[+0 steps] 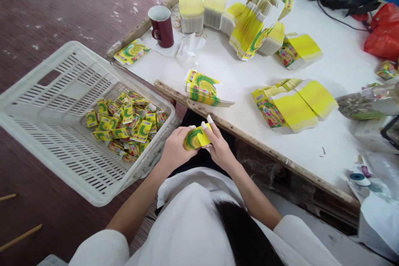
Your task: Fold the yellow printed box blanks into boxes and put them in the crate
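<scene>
Between my two hands, over my lap, is a small yellow and green crayon box (192, 140) with a yellow end flap standing out. My left hand (177, 146) is closed around its left side. My right hand (220, 145) grips the right end, its fingers at the flap; white coverings wrap some fingertips. Just beyond, by the table's edge, lies a small stack of flat crayon boxes (202, 87). To my left a white plastic basket (71, 166) holds many small crayon boxes (127, 122).
A maroon mug (162, 29) stands at the table's far left. Bundles of flattened yellow boxes (255, 29) fill the back, and more stacks (293, 99) lie to the right. A red plastic bag (382, 31) sits at far right. The wooden table edge (264, 145) runs before me.
</scene>
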The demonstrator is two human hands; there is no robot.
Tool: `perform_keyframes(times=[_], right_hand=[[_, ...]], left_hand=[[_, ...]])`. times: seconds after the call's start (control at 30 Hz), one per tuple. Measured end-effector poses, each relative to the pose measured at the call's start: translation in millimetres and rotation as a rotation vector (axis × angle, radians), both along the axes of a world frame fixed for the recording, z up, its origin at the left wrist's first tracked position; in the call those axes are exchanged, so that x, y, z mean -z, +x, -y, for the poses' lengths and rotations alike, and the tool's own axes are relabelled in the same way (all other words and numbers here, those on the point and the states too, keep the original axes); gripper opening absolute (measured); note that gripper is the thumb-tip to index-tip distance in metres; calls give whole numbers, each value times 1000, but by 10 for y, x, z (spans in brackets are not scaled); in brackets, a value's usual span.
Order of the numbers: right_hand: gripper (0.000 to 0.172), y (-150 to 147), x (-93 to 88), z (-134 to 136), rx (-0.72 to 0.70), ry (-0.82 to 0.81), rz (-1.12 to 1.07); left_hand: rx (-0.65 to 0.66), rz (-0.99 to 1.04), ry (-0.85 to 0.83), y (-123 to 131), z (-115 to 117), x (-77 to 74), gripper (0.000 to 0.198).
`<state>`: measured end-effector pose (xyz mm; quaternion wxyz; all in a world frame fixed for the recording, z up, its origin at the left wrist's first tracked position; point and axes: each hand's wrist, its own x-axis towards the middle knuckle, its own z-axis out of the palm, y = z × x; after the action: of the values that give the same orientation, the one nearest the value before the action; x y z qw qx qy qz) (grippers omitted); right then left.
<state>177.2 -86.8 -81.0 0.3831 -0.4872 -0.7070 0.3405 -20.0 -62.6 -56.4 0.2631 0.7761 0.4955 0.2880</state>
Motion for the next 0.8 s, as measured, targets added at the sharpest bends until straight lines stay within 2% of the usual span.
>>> perform_keyframes(times=[0.13,0.27,0.33,0.43,0.5,0.63,0.73,0.8], right_hand=[[27,174,-121,-114,-97,32,39],[19,290,-258,-221,-247,0,71],[25,267,-271,-224,-231,-23,67],[58,180,-234,-189,-174,-37,-47],[71,120,-209,-167,-159,-62,-136],[55,-24,-202,-158,-102,-57,-99],[62,-137,-231,-227,-49,3,-71],[66,-157,-292,-360,36,39,-76]], left_hand=[[50,13,-22,-53,-102,-102,56],[99,26,-38,-35,-139,-146,59],[71,22,-1,-12,-129,-141,57],[41,9,28,14,-104,-123,55],[54,5,7,22,-89,-113,57],[2,17,-21,9,-60,-85,58],[-68,46,-53,-126,-50,-34,56],[-207,51,-43,-325,-64,6,58]])
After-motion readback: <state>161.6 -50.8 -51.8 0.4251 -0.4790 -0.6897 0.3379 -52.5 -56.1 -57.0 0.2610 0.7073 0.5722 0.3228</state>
